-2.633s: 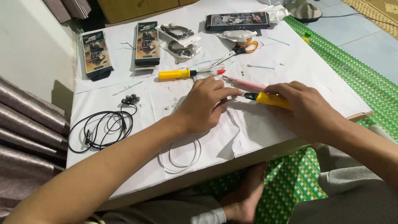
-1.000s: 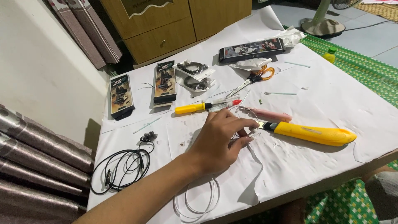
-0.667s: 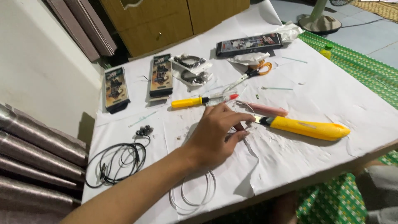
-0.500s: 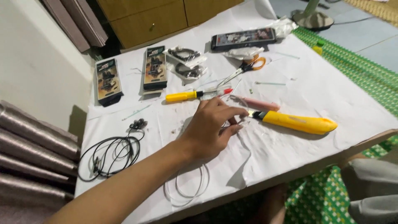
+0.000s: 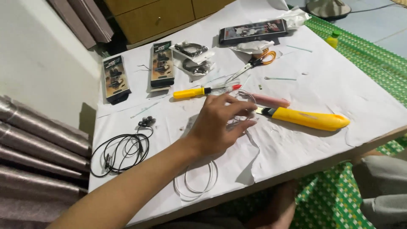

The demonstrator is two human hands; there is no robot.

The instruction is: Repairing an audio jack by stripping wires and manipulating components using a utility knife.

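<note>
White thin cable (image 5: 199,180) lies coiled near the table's front edge and runs up under the left hand (image 5: 216,127), which rests on the paper-covered table (image 5: 339,80) with fingers loosely spread, pinning the cable without gripping it. Just beside the fingertips lies a yellow utility knife (image 5: 307,118), a pink pen (image 5: 267,100) above it. Farther back sit a yellow screwdriver (image 5: 199,91), orange-handled scissors (image 5: 254,62) and two boxed earphone packs (image 5: 161,63). Black earphones (image 5: 123,150) lie coiled to the left. The right hand is out of view.
</note>
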